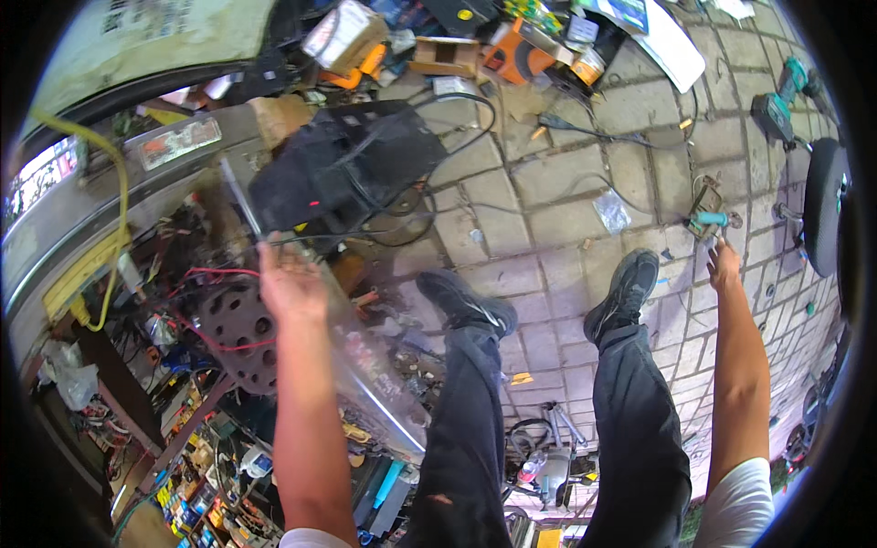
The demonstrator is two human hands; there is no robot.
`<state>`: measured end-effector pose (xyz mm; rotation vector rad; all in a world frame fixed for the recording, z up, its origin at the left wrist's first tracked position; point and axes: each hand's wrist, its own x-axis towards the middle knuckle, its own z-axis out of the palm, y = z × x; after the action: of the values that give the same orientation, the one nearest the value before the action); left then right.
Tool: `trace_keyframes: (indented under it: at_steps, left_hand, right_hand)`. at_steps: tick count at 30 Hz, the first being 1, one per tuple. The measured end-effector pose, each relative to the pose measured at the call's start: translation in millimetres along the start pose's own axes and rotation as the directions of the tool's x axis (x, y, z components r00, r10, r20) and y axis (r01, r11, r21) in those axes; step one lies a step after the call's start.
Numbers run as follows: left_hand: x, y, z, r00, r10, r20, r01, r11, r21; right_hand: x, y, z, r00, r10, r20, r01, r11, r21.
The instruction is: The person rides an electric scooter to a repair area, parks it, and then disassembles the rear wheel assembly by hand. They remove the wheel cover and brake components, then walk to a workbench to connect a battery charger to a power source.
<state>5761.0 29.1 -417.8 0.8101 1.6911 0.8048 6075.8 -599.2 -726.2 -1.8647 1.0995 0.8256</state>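
My left hand (pixel 294 285) is over the long edge of a clear panel (pixel 370 393), fingers loosely extended. A thin black cable (pixel 338 236) runs right from near its fingertips; whether they touch it I cannot tell. Beside this hand is a dark round metal disc with holes (pixel 239 333), crossed by red wires. My right hand (pixel 724 265) reaches far out at the right with fingers apart. Just beyond its fingertips lies a tool with a turquoise handle (pixel 708 219), next to a small rusty metal piece (pixel 705 194). Contact between them is unclear.
A black sheet-like piece (pixel 338 169) lies ahead with cables on it. Boxes and an orange-black package (pixel 521 55) crowd the far side. A turquoise-black cordless drill (pixel 781 100) and a black round seat (pixel 824 208) stand right. A clear plastic bag (pixel 612 210) lies on the paving.
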Motion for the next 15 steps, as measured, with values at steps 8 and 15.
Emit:
trace_keyframes:
  at_steps: [8,15]
  left_hand:
    - [-118,25,-42,0.958,0.188,0.216,-0.270,0.845,0.462]
    - [-170,101,-91,0.741,0.326,0.587,-0.635,0.625,0.454]
  right_hand:
    - [-387,-101,89,0.647,-0.395,0.653,0.559,0.827,-0.054]
    - [-699,-152,324,0.046,0.043,0.998,0.920,0.387,-0.059]
